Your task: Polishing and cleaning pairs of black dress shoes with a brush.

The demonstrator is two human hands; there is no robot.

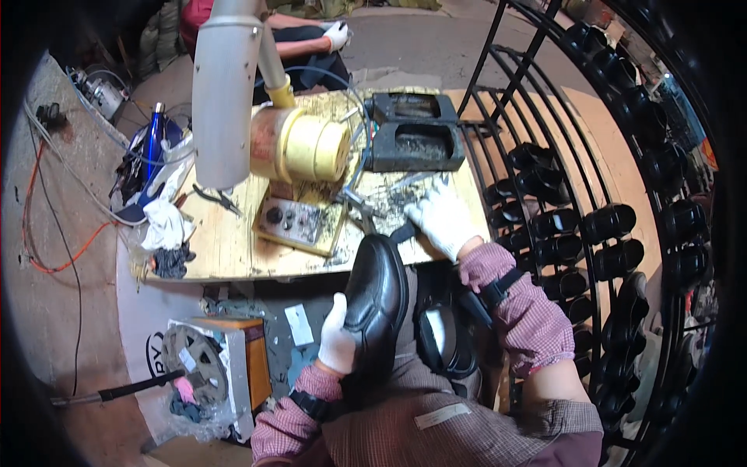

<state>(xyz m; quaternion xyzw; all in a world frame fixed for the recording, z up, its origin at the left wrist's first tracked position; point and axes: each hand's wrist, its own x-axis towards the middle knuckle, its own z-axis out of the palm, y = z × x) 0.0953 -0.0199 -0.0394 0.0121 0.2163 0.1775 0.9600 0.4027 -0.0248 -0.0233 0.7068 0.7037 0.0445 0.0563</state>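
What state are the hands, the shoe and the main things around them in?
Left hand: gloved, holding shoe
Shoe: held, toe toward bench
Right hand: gloved, over bench, grip unclear
Bench: stained
Pliers: lying on bench
Control box: on bench, power unclear
Black box: open
Bottle: looks capped
Rack: loaded with footwear

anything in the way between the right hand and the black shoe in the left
Yes: a small dark piece shows between the right hand and the black shoe, near its toe; whether the right hand holds it is unclear.
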